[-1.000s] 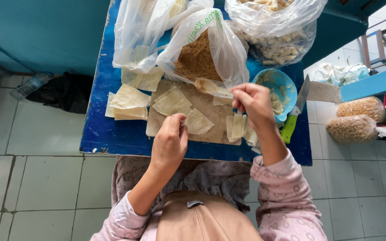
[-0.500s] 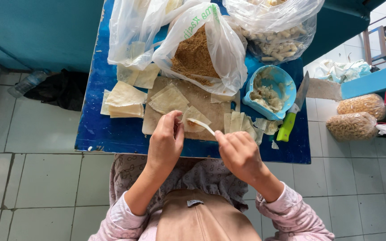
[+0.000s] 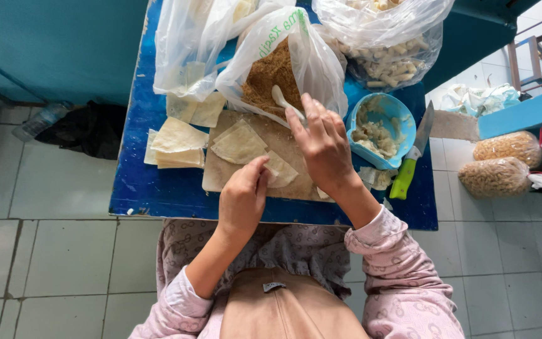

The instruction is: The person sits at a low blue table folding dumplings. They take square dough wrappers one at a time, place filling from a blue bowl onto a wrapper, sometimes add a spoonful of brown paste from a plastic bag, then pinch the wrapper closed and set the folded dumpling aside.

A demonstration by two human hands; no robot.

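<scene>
Here the right hand grips a white spoon reaching into the clear bag of brown crumbs, green lettering on its front. The left hand pinches a pale wrapper on the brown board, beside a blue bowl.

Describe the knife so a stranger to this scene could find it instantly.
Start at the blue table and go to its right edge, past the light blue bowl of pale filling. The knife lies there, blade pointing away from the person. Its bright green handle sets it apart: nothing else on the table is that colour.
</scene>
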